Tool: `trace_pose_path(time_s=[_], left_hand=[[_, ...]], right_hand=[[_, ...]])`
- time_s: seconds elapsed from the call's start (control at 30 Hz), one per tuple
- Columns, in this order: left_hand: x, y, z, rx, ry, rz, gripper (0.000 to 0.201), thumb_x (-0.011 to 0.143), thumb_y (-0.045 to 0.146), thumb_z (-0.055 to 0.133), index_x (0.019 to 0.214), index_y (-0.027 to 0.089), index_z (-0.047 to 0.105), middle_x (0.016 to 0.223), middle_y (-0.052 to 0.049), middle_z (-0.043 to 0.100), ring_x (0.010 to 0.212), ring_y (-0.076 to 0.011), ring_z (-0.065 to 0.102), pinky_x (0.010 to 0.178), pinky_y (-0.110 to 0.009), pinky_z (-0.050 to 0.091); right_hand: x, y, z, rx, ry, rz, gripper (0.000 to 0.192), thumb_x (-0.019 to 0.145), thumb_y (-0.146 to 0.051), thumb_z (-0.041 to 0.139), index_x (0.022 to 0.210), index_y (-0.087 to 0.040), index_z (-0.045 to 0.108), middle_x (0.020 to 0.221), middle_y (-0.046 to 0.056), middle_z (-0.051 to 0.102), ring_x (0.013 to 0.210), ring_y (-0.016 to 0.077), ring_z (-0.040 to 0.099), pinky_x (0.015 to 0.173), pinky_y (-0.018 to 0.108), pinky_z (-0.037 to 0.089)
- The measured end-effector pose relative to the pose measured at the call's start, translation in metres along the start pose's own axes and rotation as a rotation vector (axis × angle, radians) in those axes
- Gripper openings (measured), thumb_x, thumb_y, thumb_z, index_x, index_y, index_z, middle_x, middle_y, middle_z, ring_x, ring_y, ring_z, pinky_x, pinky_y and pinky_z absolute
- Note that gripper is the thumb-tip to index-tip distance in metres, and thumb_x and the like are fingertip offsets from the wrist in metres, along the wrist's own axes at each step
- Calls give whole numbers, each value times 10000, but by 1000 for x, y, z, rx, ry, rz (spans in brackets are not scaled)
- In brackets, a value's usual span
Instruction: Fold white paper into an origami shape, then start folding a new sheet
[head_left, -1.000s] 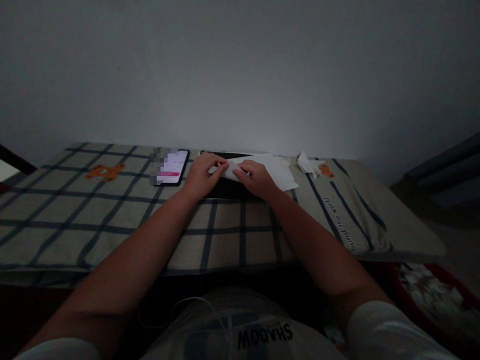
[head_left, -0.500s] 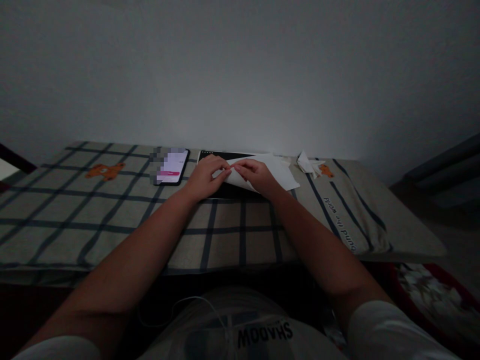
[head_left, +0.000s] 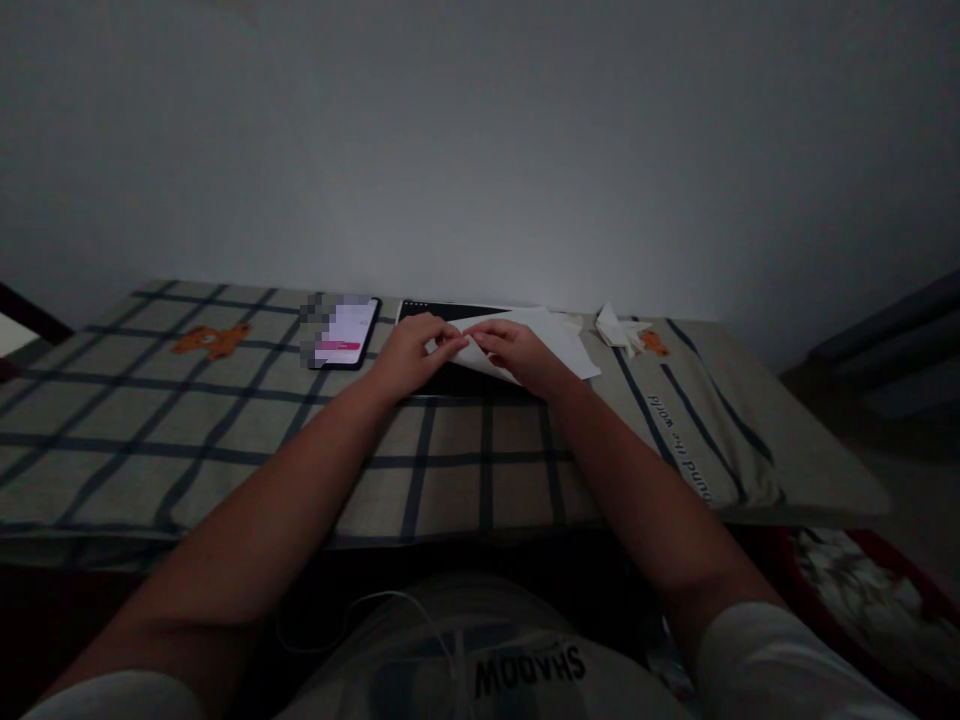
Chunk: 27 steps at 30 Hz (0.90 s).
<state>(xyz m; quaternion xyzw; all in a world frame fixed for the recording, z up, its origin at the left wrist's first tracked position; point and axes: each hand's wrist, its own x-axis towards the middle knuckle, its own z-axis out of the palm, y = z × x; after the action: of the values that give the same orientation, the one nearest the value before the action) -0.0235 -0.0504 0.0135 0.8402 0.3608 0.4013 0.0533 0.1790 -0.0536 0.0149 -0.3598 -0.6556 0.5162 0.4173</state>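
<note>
A sheet of white paper [head_left: 562, 345], partly folded, lies over a flat black board or notebook [head_left: 457, 381]. My left hand [head_left: 414, 352] pinches the paper's left tip between thumb and fingers. Right beside it, my right hand [head_left: 517, 352] pinches the same tip, and the fingertips of both hands nearly touch. The hands cover part of the black board and of the paper's fold. To the right of the paper stands a small folded white paper piece [head_left: 619, 331].
A phone [head_left: 346, 335] with a lit screen lies left of the board. A checked cloth [head_left: 247, 430] with bear prints covers the table, which stands against a grey wall [head_left: 480, 150]. At lower right is a red bin [head_left: 877, 550] holding crumpled white scraps. A white cable [head_left: 390, 596] hangs near my lap.
Both hands stay at the paper's tip. My fingers have shifted very slightly; the paper, board and phone look the same.
</note>
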Motion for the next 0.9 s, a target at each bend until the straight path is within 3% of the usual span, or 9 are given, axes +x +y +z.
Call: trace_pose_path(time_s=[0.3, 0.63, 0.9], left_hand=[[0, -2, 1, -29, 19, -15, 325, 900, 492, 587, 804, 199, 689, 736, -16, 652, 726, -168, 582, 718, -315, 422], [0, 5, -2, -79, -6, -15, 320, 881, 490, 594, 784, 196, 676, 745, -28, 658, 739, -174, 589, 737, -324, 451], [1, 10, -4, -168, -8, -19, 254, 892, 412, 583, 828, 191, 691, 784, -29, 664, 785, -171, 598, 770, -317, 465]], right_hand=[[0, -1, -1, 27, -51, 14, 348, 789, -416, 680, 1031, -168, 703, 794, -5, 609, 681, 101, 455, 604, 243, 378], [3, 7, -4, 79, -74, -45, 301, 723, -418, 750, 877, -180, 648, 809, -9, 613, 670, 95, 501, 608, 234, 421], [3, 6, -4, 34, -15, -88, 294, 744, -424, 722, 859, -168, 635, 692, -39, 566, 583, 82, 465, 586, 243, 406]])
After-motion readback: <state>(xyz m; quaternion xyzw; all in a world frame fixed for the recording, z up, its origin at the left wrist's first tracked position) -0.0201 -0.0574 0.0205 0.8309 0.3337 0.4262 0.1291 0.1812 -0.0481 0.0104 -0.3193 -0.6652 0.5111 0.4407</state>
